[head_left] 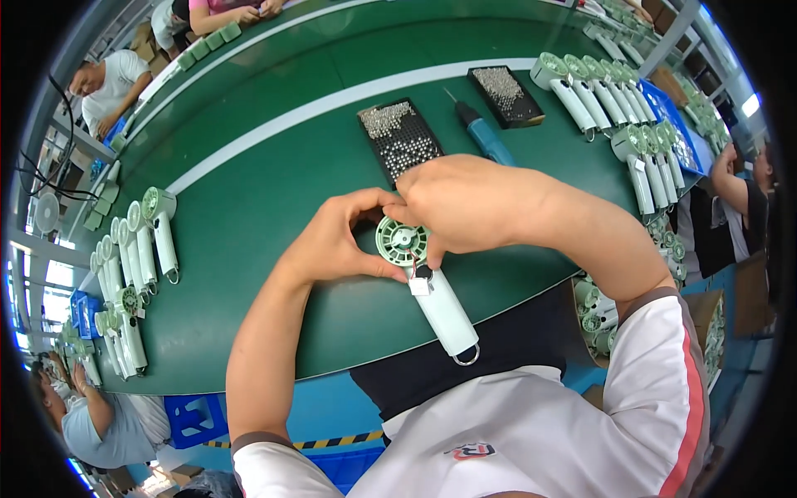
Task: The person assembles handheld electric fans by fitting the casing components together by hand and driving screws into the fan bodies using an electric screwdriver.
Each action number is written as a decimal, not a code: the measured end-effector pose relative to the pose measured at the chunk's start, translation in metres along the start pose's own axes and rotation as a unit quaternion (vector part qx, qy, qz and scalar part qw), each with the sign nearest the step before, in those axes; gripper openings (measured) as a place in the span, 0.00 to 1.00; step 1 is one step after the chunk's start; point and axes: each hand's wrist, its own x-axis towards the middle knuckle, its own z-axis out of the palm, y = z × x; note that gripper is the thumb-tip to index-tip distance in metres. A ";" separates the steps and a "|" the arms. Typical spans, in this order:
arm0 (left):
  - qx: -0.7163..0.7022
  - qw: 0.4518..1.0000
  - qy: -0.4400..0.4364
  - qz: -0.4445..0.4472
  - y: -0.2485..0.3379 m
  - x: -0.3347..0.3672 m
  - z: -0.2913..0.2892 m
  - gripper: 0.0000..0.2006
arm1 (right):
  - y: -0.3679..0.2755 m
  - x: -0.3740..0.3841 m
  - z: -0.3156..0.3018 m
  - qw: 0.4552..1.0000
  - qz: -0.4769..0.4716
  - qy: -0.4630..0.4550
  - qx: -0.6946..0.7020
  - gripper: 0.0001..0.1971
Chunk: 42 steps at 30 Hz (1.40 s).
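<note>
A handheld fan (447,314) with a pale green head and a white handle lies at the front edge of the green table, its metal loop toward me. The open round head shows a white hub, ribs and thin wires running to a small white connector (421,286). My left hand (339,236) curves round the head's left side, with the thumb at the neck. From the right, my right hand (440,203) reaches over the head, its fingers closed at the upper and right rim. Whether those fingers also pinch a small part is hidden.
Beyond my hands lie a black tray of small screws (403,137), a teal electric screwdriver (486,137) and a second screw tray (505,93). Rows of similar fans stand at left (141,245) and right (594,91). Other people sit around the line.
</note>
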 end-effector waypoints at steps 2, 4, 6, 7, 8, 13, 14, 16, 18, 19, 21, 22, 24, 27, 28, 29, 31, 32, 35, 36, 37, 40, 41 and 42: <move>0.000 1.000 -0.005 -0.012 0.003 -0.001 -0.001 0.42 | 0.000 0.000 0.002 1.000 -0.004 -0.013 -0.001 0.31; -0.016 1.000 0.003 -0.017 0.006 -0.002 -0.001 0.40 | 0.000 -0.006 -0.007 1.000 -0.014 -0.013 0.007 0.30; -0.001 1.000 -0.002 -0.006 0.008 -0.001 -0.001 0.38 | 0.024 -0.016 -0.003 0.991 -0.100 0.052 0.069 0.27; 0.006 1.000 -0.013 0.001 0.011 -0.001 0.000 0.37 | 0.039 -0.025 -0.004 0.978 -0.133 0.147 0.072 0.24; 0.014 1.000 -0.015 0.011 0.012 0.002 0.001 0.35 | 0.059 -0.036 0.000 0.964 -0.101 0.243 -0.026 0.21; 0.027 0.999 -0.015 0.009 0.012 0.006 0.000 0.34 | 0.139 -0.061 0.009 0.900 -0.099 0.234 -0.354 0.20; 0.032 0.999 -0.019 0.003 0.011 0.005 -0.001 0.34 | 0.145 -0.058 0.017 0.895 -0.124 0.219 -0.367 0.21; 0.048 0.999 -0.017 0.002 0.013 0.005 -0.001 0.34 | 0.150 -0.053 0.027 0.890 -0.161 0.187 -0.382 0.22; 0.058 0.998 -0.027 -0.007 0.018 0.011 -0.002 0.34 | 0.151 -0.050 0.025 0.882 -0.188 0.185 -0.390 0.21; 0.065 0.997 -0.040 -0.020 0.021 0.015 -0.002 0.34 | 0.153 -0.049 0.025 0.875 -0.215 0.180 -0.395 0.20; 0.064 0.997 -0.039 -0.017 0.023 0.018 -0.002 0.34 | 0.156 -0.050 0.024 0.874 -0.224 0.168 -0.398 0.19; 0.069 0.996 -0.048 -0.021 0.024 0.019 -0.004 0.34 | 0.155 -0.049 0.022 0.880 -0.215 0.174 -0.385 0.18; 0.086 0.995 -0.051 -0.015 0.020 0.019 -0.005 0.33 | 0.157 -0.048 0.025 0.898 -0.198 0.223 -0.324 0.16; 0.081 0.995 -0.058 -0.011 0.020 0.023 -0.003 0.33 | 0.153 -0.051 0.027 0.895 -0.141 0.397 -0.145 0.19; 0.080 0.995 -0.053 -0.002 0.017 0.026 -0.001 0.33 | 0.152 -0.045 0.032 0.866 -0.129 0.481 -0.040 0.19; 0.077 0.996 -0.053 -0.004 0.018 0.026 -0.001 0.33 | 0.137 -0.040 0.029 0.860 -0.068 0.499 0.080 0.20; 0.096 0.994 -0.050 -0.004 0.021 0.028 -0.001 0.34 | 0.130 -0.016 0.019 0.784 -0.095 0.587 0.180 0.23; 0.092 0.995 -0.049 -0.003 0.022 0.029 -0.001 0.34 | 0.131 -0.006 0.007 0.757 -0.134 0.602 0.217 0.25; 0.089 0.996 -0.029 -0.005 0.019 0.025 0.000 0.34 | 0.097 0.026 -0.023 0.605 -0.216 0.628 0.439 0.26; 0.087 0.996 -0.035 -0.006 0.019 0.024 0.000 0.34 | 0.099 0.032 -0.029 0.623 -0.209 0.644 0.392 0.26; 0.103 0.994 -0.026 0.003 0.020 0.024 0.002 0.33 | 0.103 0.036 -0.034 0.640 -0.201 0.657 0.344 0.25; 0.120 0.992 -0.012 0.023 0.018 0.019 0.003 0.33 | 0.084 0.052 -0.036 0.601 -0.192 0.647 0.427 0.14; 0.126 0.991 -0.013 0.039 0.017 0.019 0.002 0.33 | 0.082 0.056 -0.034 0.614 -0.167 0.637 0.434 0.12; 0.137 0.990 -0.011 0.037 0.018 0.018 0.001 0.33 | 0.078 0.063 -0.032 0.612 -0.159 0.638 0.440 0.11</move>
